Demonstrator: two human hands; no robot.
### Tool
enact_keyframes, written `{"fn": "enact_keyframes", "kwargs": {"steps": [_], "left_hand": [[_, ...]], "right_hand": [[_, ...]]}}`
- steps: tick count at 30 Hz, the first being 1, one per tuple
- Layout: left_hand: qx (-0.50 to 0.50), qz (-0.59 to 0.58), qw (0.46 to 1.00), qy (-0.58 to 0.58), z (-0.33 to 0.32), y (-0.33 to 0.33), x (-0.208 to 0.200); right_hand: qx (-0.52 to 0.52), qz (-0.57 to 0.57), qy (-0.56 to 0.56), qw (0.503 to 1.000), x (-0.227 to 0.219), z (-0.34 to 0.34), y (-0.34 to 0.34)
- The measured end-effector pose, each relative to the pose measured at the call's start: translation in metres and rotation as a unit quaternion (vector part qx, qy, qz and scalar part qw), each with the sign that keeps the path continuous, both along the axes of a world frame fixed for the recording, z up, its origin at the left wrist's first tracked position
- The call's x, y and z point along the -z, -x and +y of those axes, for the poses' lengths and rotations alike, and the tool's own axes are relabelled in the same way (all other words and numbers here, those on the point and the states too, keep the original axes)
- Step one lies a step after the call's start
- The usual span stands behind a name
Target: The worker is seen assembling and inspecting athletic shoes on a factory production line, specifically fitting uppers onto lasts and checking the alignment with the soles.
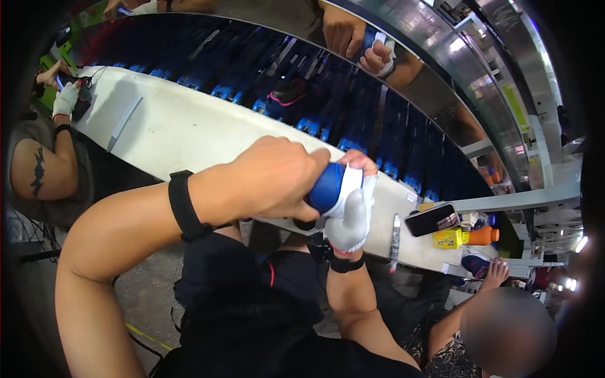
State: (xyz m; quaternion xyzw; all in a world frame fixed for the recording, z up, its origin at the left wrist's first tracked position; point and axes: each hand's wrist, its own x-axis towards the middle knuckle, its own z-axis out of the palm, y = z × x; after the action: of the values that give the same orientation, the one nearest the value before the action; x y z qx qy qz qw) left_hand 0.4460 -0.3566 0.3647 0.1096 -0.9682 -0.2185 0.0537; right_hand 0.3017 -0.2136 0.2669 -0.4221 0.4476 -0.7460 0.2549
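A blue shoe with a white part (326,189) is held between my two hands over the near edge of the white bench. My bare left hand (277,179) is closed over its left end, fingers curled down and thumb underneath. My right hand (353,217) wears a white glove that leaves the fingertips bare. It grips the shoe's white side from the right, with the thumb laid along it. Both hands hide much of the shoe, so its full shape does not show. Each of my wrists has a black band.
Beyond the white bench (189,116) runs a dark roller bed carrying a dark shoe with a pink edge (287,93). A silver pen (125,124) lies left; a marker (395,242), phone (432,219), yellow box (449,238) and orange bottle (483,236) lie right. Co-workers sit both sides.
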Motion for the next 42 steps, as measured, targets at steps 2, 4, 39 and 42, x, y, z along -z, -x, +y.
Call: {"fn": "enact_keyframes", "kwargs": {"steps": [2,4,39,42], "left_hand": [[0.036,0.032,0.999,0.012,0.005,0.002,0.002],[0.124,0.09,0.988,0.035,0.012,0.008,0.0],[-0.03,0.116,0.989,-0.081,0.044,-0.127,0.013],[-0.021,0.155,0.985,-0.068,0.049,-0.127,0.012]], "right_hand": [[-0.015,-0.025,0.011,1.0,-0.001,0.012,0.0],[-0.012,-0.036,0.006,0.999,-0.005,0.028,-0.002],[0.298,0.498,-0.228,0.782,0.023,0.096,-0.03],[0.421,0.527,-0.418,0.609,0.045,0.142,0.037]]}}
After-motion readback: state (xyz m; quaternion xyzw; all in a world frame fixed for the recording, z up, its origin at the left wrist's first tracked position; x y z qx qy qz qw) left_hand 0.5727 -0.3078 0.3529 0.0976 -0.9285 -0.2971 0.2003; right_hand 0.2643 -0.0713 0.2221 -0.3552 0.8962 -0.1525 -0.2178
